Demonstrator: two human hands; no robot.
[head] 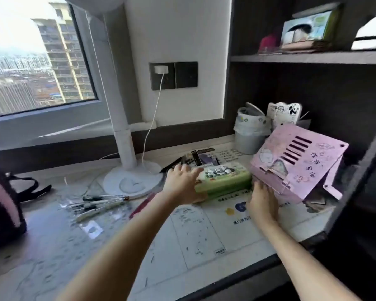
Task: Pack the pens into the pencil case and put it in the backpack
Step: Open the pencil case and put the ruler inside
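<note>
The left hand (181, 183) lies with its fingers (188, 170) spread loosely over the left end of the green pencil case (224, 178), not clenched round it. The right hand (262, 203) rests at the case's right near corner, fingers flat and unclenched, just beside a tilted pink stand (300, 161). The case lies shut on the bench (52, 246). Several pens (100, 203) lie to the left, near a white lamp base (130, 181). The backpack (2, 205) stands at the far left edge.
</note>
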